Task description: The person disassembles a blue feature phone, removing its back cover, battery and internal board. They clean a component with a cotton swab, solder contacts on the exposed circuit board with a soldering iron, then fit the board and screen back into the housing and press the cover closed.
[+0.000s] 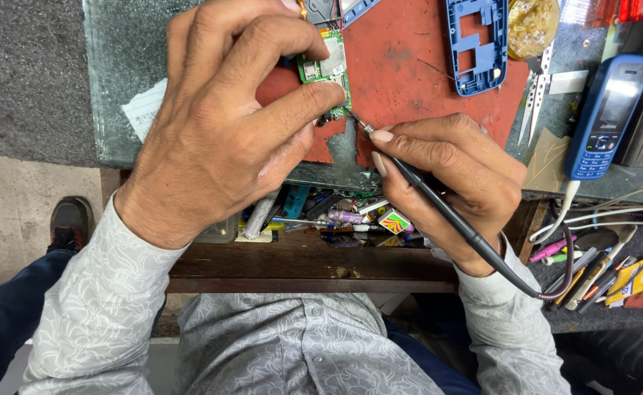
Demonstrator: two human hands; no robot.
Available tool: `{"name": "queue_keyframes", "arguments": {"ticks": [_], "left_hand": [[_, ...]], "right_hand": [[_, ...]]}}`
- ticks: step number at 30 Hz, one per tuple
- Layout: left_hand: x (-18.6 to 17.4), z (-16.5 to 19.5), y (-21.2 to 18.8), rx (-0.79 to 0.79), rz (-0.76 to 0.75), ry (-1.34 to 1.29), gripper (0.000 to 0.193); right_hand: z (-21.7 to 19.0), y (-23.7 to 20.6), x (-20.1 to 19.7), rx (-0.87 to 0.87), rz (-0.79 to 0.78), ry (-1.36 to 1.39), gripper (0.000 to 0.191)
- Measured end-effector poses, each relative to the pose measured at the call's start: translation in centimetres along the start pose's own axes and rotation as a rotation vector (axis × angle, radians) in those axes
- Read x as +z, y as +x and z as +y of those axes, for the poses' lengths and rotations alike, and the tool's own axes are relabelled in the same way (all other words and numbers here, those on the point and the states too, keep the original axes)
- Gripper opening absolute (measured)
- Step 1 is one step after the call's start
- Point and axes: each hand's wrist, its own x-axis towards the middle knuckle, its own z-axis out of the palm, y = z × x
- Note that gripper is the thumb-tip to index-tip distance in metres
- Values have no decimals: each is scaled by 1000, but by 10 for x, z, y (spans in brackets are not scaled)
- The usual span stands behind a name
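A green glass-topped workbench fills the upper part of the view, with a worn red mat lying across its middle and reaching toward the front edge. Below that front edge an open drawer holds a jumble of small tools. Toward the bench's right end lie a blue phone, a blue plastic phone frame on the mat's far right corner, and metal tweezers between them. The left hand is closed over a small green circuit board, pinning it to the mat near its front-left edge, fingers curled on top. The right hand pinches a thin black soldering iron like a pen; its tip meets the board's lower corner, just beside the left index fingertip.
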Motion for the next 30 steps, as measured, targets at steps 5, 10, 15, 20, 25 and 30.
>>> {"name": "queue_keyframes", "arguments": {"ticks": [5,10,15,20,25,30], "left_hand": [[1,0,0,2,-2,5,30],[0,0,-1,3,-2,2,30],[0,-2,-3,4,1,2,27],[1,-3,-4,2,19,-11,21],[1,-3,-5,14,27,3,20],[1,-4,-5,-2,33,-30,21]], "right_hand": [[1,0,1,-8,7,17,24],[3,-3,-2,-22,-3,26,23],[10,-14,-1,20,49,135,16],[13,-24,4,211,221,513,27],[11,-18,-8,368,113,368,17],[15,-9,-7,272,47,216,19]]}}
